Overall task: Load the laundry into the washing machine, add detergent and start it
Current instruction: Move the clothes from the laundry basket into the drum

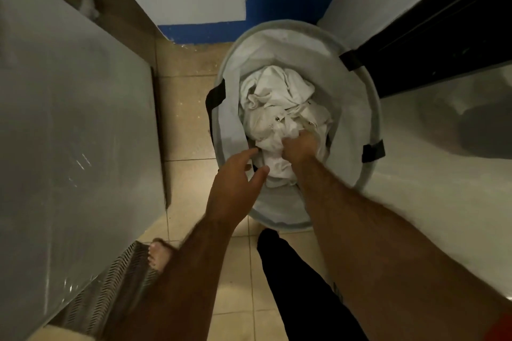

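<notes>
A round grey laundry basket (357,83) with black handles stands on the tiled floor ahead of me. Crumpled white laundry (279,102) fills its bottom. My right hand (300,147) is deep inside the basket, its fingers curled into the white cloth and gripping a bunch of it. At the basket's near left rim, my left hand (235,177) hovers with spread, relaxed fingers and holds nothing. The grey top of the washing machine (69,119) takes up the left of the view.
A white wall with a blue painted strip (249,16) stands behind the basket. A dark door frame (443,36) and a white surface (443,174) are on the right. My bare foot (159,255) rests on a striped mat (110,293), my dark trouser leg (299,285) below the basket.
</notes>
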